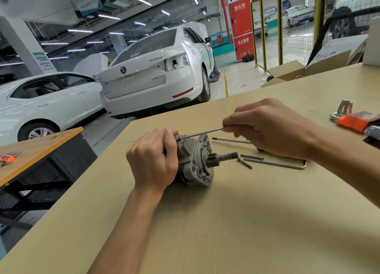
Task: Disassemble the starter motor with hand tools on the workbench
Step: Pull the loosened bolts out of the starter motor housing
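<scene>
Red cabinet (241, 29): "消火栓" is marked at the top, "灭火器箱" lower down. White car (152, 72): a round badge is borne; boot lettering cannot be read.

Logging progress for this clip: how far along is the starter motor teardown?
Early. Done: one long bolt and two small pins lie on the bench. In hand: right hand pinches a second long bolt at the starter motor, steadied by left hand. Housing still assembled.

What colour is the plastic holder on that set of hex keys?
Orange holder, clearest in the head view, at the workbench's right edge.
</scene>
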